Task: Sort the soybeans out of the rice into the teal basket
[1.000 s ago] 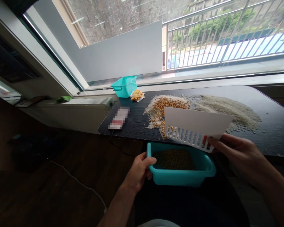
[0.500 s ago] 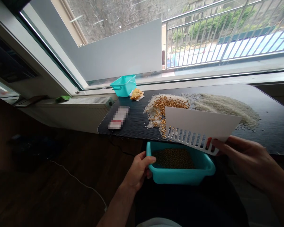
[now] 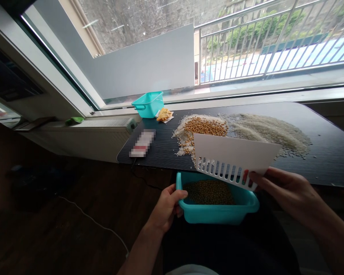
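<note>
My left hand (image 3: 169, 202) grips the left rim of a turquoise plastic basin (image 3: 218, 214), thumb over the edge. Yellow-brown beans (image 3: 213, 192), which look like soybeans, cover part of its floor. My right hand (image 3: 278, 187) pinches the lower right corner of a white slotted plastic scraper (image 3: 236, 149), held tilted above the basin at the table's front edge. Behind the scraper, loose beans (image 3: 205, 126) lie among white grains that look like rice. A larger heap of rice (image 3: 272, 131) spreads to the right. The scraper hides part of both piles.
A smaller turquoise basket (image 3: 149, 105) stands at the table's back left corner, beside a crumpled yellow item (image 3: 164, 115) on white paper. A blurred flat object (image 3: 142, 143) with a dark cable lies on the left of the black table (image 3: 163, 152). A window (image 3: 149, 68) borders the back.
The scraper in my right hand has shifted left and slightly down toward the basin. My left hand keeps its hold on the basin's rim. The whole view has drifted slightly.
</note>
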The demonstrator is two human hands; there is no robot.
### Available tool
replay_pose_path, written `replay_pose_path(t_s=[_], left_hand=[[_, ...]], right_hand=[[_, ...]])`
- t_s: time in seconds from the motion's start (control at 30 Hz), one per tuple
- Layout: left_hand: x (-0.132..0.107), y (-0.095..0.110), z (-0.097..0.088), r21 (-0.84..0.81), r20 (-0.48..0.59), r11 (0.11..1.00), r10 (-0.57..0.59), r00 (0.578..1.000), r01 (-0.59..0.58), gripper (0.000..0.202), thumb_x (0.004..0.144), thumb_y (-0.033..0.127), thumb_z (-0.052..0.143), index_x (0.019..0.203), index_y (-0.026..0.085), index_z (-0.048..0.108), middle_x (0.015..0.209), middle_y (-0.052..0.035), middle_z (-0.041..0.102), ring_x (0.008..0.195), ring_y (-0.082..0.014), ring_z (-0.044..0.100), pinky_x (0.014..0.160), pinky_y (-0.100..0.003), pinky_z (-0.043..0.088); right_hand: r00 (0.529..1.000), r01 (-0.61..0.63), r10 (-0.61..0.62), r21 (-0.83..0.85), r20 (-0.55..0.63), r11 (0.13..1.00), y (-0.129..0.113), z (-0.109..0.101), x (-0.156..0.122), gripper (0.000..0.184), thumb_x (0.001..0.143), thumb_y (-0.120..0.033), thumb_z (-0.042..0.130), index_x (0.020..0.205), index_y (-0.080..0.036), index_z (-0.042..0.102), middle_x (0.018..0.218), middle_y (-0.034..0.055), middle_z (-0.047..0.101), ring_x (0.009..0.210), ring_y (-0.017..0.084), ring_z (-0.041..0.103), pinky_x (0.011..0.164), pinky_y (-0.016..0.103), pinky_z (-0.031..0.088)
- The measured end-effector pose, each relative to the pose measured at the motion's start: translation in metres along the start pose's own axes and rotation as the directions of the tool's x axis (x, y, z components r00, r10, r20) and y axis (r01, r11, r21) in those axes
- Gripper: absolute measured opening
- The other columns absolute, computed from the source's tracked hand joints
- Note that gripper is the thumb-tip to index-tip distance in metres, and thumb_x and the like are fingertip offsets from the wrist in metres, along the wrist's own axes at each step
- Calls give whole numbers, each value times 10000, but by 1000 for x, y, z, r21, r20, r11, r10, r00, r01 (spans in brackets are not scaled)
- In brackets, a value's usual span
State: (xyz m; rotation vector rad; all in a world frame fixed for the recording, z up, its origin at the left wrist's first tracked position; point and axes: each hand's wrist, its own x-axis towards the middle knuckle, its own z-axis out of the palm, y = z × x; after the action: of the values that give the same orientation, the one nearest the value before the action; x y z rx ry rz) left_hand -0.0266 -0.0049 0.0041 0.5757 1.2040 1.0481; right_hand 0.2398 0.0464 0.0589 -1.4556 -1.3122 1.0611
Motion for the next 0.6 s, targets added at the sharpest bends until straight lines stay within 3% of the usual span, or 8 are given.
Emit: replay_pose_path(t_s=[0.1,0.27,0.43,0.6], left_hand=[[-1,0,0,-2,4,1000,-6,1000,6,326,569,360,803,666,184,546,415,105,408,341,-40,307,363,-183,206],[0,-1,-2,-4,18,1000,1,1000,-1,337,580,369,809,671,191,538,408,107,403,345,-43,305,365,-186,219],[-1,1,-1,6,16,1000,-5,1000,5,365,577,389,824,667,194,529,411,110,396,345,-41,300,369,-186,211],[-1,2,0,2,6,1000,-10,1000,10,370,565,389,825,677,195,530,415,113,398,339,-39,299,365,-184,205]], right_hand=[[1000,-15,14,-34,-22,999,6,-3,3,436,457,-613,840,694,-248,823,711,43,788,659,259,703,662,373,608],[987,5,-16,-69,-158,998,11,-10,6,358,526,-542,813,749,-262,821,736,18,795,674,254,711,745,396,604],[993,48,-53,-46,-108,998,0,-1,6,339,512,-538,818,697,-253,815,709,25,790,637,252,694,659,389,601],[994,40,-44,-45,-104,998,6,-6,5,363,533,-527,821,769,-252,832,756,28,798,675,246,700,700,379,603]])
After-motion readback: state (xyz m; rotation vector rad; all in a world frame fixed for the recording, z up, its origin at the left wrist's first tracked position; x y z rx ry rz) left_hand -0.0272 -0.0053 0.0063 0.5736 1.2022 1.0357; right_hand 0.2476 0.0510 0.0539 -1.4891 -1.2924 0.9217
